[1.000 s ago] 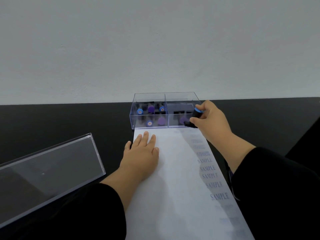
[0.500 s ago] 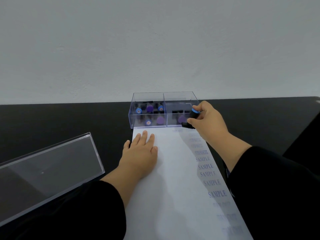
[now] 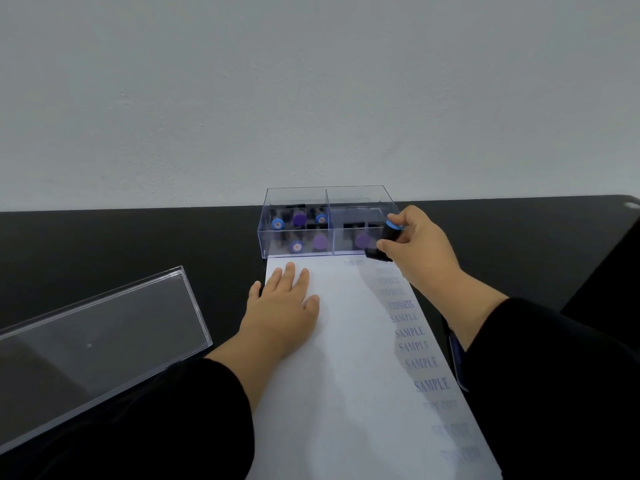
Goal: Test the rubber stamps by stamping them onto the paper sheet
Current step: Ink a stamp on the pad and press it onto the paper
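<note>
A black rubber stamp with a blue cap (image 3: pixel 387 241) sits tilted at the far right corner of a long white paper sheet (image 3: pixel 349 358), its base touching or just above the paper beside the last faint print; which cannot be told. The right hand (image 3: pixel 417 247) grips it, fingers (image 3: pixel 388 244) and thumb curled round the barrel, probably to press it down squarely. A column of blue prints runs down the sheet's right edge, reading EXPRESS and SAMPLE where legible, fainter and blurred elsewhere, so much of the testing looks done. The left hand (image 3: pixel 282 306) lies flat on the sheet's far left part, fingers straight and released, palm down, most likely to keep the paper from sliding under each press. Just beyond the sheet's far end stands a clear plastic box (image 3: pixel 360 195) with two compartments: the left one holds several stamps with blue and purple caps (image 3: pixel 298 219), the right one fewer, a purple cap among them, perhaps the ones already tried. A clear lid (image 3: pixel 104 330) rests on the black worktop (image 3: pixel 138 244) to the left, well apart from the box, leaving the stamps open to reach. Black sleeves cover both forearms
</note>
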`<state>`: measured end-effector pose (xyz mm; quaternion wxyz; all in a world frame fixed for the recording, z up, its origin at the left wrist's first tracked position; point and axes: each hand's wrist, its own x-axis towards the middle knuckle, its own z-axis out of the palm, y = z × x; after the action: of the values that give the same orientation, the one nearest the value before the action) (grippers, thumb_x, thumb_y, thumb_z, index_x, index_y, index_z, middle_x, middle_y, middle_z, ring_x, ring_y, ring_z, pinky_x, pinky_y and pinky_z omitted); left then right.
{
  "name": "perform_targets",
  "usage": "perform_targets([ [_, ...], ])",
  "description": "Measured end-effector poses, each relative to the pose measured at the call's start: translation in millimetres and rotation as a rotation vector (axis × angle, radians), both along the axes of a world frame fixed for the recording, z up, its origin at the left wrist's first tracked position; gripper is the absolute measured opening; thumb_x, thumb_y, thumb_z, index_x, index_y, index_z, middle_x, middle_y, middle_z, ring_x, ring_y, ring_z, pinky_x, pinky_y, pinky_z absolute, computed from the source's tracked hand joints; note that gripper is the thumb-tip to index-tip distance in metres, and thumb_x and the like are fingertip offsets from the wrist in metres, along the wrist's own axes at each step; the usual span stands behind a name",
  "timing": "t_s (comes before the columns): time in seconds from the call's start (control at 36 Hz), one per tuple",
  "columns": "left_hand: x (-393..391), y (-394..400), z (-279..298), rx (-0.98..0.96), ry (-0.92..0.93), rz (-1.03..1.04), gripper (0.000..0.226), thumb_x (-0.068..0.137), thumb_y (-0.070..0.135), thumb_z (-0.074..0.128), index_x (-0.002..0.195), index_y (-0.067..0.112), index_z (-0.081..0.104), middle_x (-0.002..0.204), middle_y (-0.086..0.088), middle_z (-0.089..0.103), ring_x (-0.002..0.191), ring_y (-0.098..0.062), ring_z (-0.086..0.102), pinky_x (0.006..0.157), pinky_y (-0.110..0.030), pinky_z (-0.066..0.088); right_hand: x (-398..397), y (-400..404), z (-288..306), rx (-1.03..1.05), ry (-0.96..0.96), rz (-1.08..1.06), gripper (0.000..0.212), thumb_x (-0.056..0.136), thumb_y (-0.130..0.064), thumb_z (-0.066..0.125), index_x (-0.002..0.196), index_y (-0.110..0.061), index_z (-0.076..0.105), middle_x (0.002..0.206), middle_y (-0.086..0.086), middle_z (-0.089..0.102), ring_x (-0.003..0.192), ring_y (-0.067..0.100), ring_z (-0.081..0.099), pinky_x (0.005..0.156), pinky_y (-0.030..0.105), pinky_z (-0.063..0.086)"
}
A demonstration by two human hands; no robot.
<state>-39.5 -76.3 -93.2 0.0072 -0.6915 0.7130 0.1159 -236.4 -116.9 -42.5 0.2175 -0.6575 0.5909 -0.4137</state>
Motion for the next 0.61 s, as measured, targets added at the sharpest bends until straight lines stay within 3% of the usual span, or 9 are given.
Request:
perform_targets([
  [0.19,-4,4,5,0.032,-0.062,0.002,0.056,0.102,0.042,0.011,0.152,0.026,-0.008,0.159,0.0,-0.016,0.147,-0.019,-0.012,0.117,-0.046,-0.007,-11,22,6,0.022,0.013,0.009,0.025,0.087,-0.014,0.065,0.104,-0.023,0.05,0.068,0.0,0.055,0.058,0.012,0.05,0.054,0.019,0.038],
  [0.36,-10,5,16,0.084,-0.22,-0.02,0.055,0.101,0.043,0.006,0.152,0.027,-0.009,0.159,-0.004,-0.014,0.147,-0.022,-0.006,0.114,-0.051,-0.012,-26,45,14,0.056,0.071,0.005,0.021,0.086,-0.012,0.065,0.101,-0.02,0.051,0.066,-0.001,0.053,0.058,0.012,0.048,0.055,0.02,0.039],
  [0.61,-33,25,13,0.113,-0.122,0.001,0.055,0.103,0.032,0.01,0.152,0.014,-0.007,0.159,-0.01,-0.015,0.147,-0.027,-0.007,0.118,-0.041,0.001,-56,85,20,0.131,0.128,-0.063,0.022,0.086,-0.013,0.065,0.103,-0.019,0.051,0.078,0.006,0.059,0.066,0.015,0.053,0.06,0.021,0.044],
])
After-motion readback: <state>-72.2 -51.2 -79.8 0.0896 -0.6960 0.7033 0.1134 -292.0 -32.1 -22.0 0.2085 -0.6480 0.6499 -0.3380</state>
